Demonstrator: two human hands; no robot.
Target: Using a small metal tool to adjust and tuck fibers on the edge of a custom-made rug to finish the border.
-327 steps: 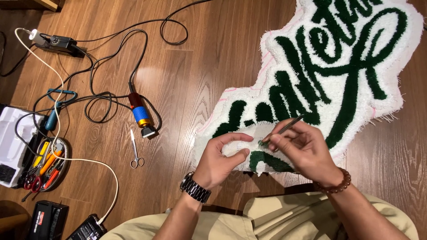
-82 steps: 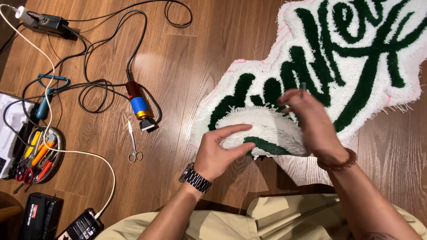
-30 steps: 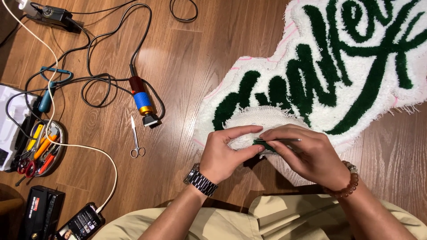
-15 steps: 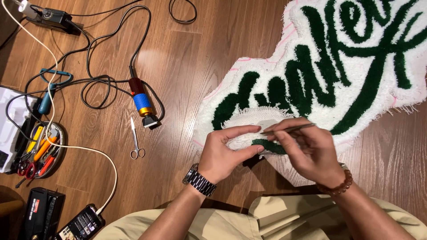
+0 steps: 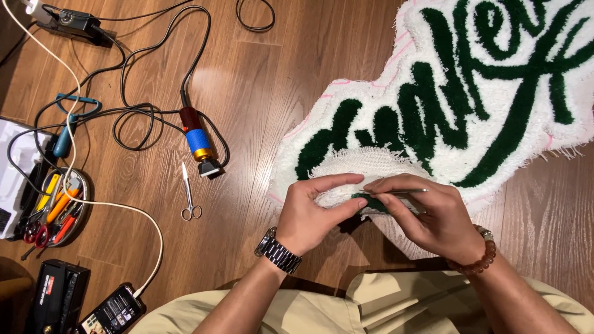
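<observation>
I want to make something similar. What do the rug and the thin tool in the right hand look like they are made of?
Rug: tufted yarn pile, white and dark green, fuzzy, on coarse woven backing at the folded edge. Thin tool: likely polished metal, slim with a grey sheen.

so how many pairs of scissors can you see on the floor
2 that I can tell: small silver scissors lying on the wood beside the blue-banded corded tool, and a red-handled pair in the round tray at far left. Others may be hidden among the tray's tools.
</observation>
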